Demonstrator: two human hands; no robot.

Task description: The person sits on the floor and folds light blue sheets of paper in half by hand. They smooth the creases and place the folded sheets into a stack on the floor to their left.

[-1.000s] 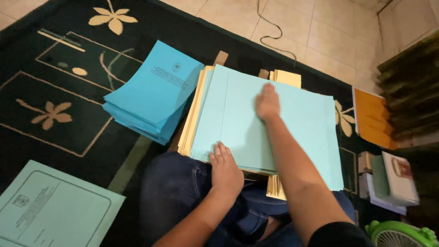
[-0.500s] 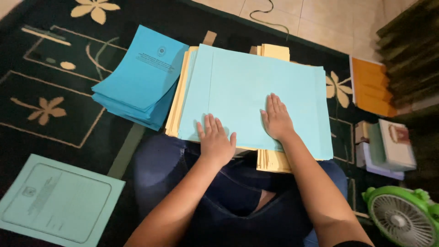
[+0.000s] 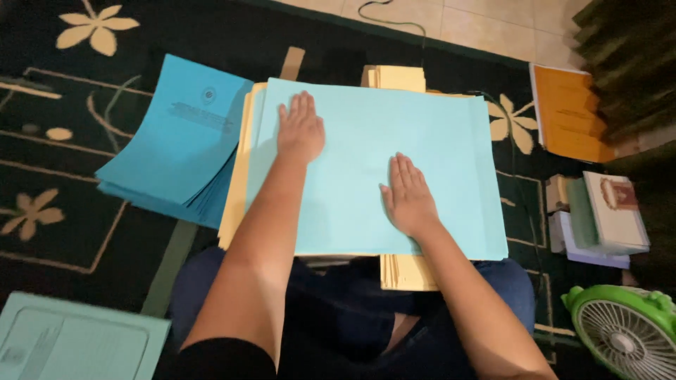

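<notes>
My two hands, left hand [image 3: 301,131] and right hand [image 3: 408,197], lie flat and open, gripping nothing, on one smooth pale-blue paper sheet [image 3: 436,151] across my lap, atop a cream paper stack [image 3: 236,190].

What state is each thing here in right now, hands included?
Left hand: open, flat on the sheet.
Right hand: open, flat on the sheet.
Light blue sheet: spread flat on cream folders.
Darker blue stack: fanned on the carpet.
Green fan: cannot tell if running.
Books: closed, stacked.
</notes>
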